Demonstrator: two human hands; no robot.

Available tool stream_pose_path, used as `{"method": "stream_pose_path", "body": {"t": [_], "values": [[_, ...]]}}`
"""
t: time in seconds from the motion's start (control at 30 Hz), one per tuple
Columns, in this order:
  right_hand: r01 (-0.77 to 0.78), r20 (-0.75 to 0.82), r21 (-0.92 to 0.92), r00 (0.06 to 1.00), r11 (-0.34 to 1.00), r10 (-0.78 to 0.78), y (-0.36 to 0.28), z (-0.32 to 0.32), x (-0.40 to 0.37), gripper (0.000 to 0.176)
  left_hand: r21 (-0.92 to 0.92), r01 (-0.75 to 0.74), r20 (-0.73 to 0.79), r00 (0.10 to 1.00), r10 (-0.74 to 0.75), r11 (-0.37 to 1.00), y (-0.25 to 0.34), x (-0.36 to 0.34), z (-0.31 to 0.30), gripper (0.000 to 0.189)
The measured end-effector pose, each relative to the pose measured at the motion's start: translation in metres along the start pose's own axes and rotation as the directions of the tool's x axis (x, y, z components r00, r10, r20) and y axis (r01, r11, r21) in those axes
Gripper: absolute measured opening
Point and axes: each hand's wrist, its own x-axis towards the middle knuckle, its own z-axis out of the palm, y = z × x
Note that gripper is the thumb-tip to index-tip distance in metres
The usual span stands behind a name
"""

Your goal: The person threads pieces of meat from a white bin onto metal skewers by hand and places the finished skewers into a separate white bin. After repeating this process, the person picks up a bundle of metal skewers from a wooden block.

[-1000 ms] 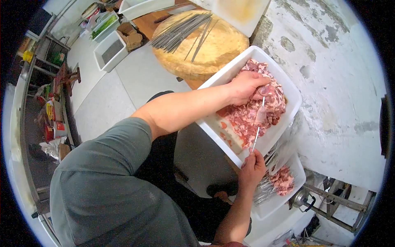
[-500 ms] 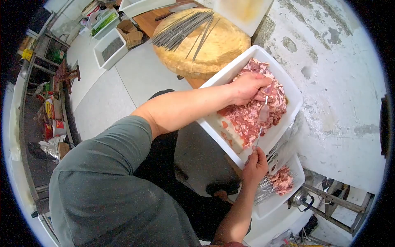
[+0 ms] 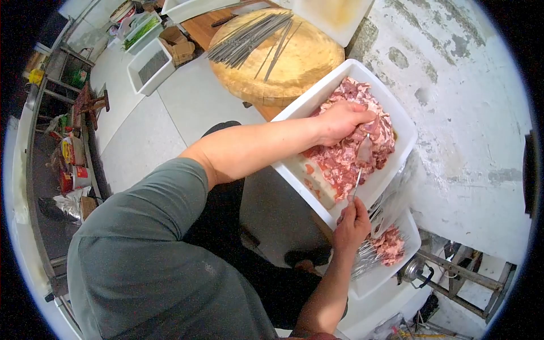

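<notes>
My left hand (image 3: pixel 343 122) is over the raw meat (image 3: pixel 340 164) heaped in a white plastic tub (image 3: pixel 409 122). Its fingers pinch a piece of meat (image 3: pixel 361 132) at the tip of a thin metal skewer (image 3: pixel 358 180). My right hand (image 3: pixel 352 220) grips the skewer's lower end above the tub's near edge. One pale slice of meat (image 3: pixel 365 152) is threaded near the tip. Below my right hand, a second white tub (image 3: pixel 411 238) holds several skewers (image 3: pixel 365 263) with meat bunched on their ends (image 3: pixel 390 246).
A round wooden chopping block (image 3: pixel 311 62) carries a pile of flat metal skewers (image 3: pixel 249 39). Beyond it stands a white board (image 3: pixel 334 17). A white bin (image 3: pixel 152 67) and a cardboard box (image 3: pixel 178 45) sit on the floor. A metal-lidded pot (image 3: pixel 412 271) is at lower right.
My right hand has moved slightly up toward my left hand, pushing the skewer farther in, so its tip shows less. My left hand stays on the meat.
</notes>
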Motion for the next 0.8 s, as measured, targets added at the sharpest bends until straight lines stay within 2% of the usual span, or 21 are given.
{"method": "stream_pose_path", "body": {"t": [0.23,0.33,0.4,0.47,0.6,0.67,0.77,0.8], "values": [[-0.123,0.030,0.108,0.992,0.986,0.121,-0.027,0.002,0.003,0.024,0.155,-0.028,0.012,1.000,0.026,0.988,-0.022,-0.003,0.004,0.025],[-0.151,0.048,0.139,0.988,0.979,0.145,-0.029,-0.001,0.006,0.025,0.109,0.070,-0.007,0.998,-0.069,0.992,-0.021,-0.002,0.003,0.024],[-0.215,0.067,0.215,0.976,0.953,0.206,-0.029,0.000,0.007,0.029,0.088,0.076,-0.006,0.997,-0.075,0.993,-0.024,0.000,0.004,0.023],[-0.209,0.076,0.258,0.978,0.943,0.196,-0.028,0.001,0.008,0.030,0.133,0.078,-0.018,0.997,-0.076,0.988,-0.027,0.000,0.003,0.022],[-0.254,0.095,0.332,0.967,0.908,0.236,-0.027,0.002,0.009,0.031,0.093,0.087,-0.007,0.996,-0.087,0.992,-0.028,-0.001,0.003,0.022],[-0.266,0.101,0.343,0.964,0.901,0.246,-0.029,0.003,0.009,0.032,0.061,0.080,0.007,0.997,-0.081,0.995,-0.031,0.002,0.001,0.023],[-0.290,0.123,0.366,0.957,0.885,0.263,-0.033,0.003,0.010,0.032,0.108,0.117,-0.045,0.993,-0.113,0.987,-0.020,-0.005,0.007,0.024],[-0.299,0.132,0.374,0.954,0.878,0.269,-0.034,0.003,0.011,0.032,0.122,0.086,-0.053,0.995,-0.080,0.989,-0.023,-0.004,0.005,0.024]]}}
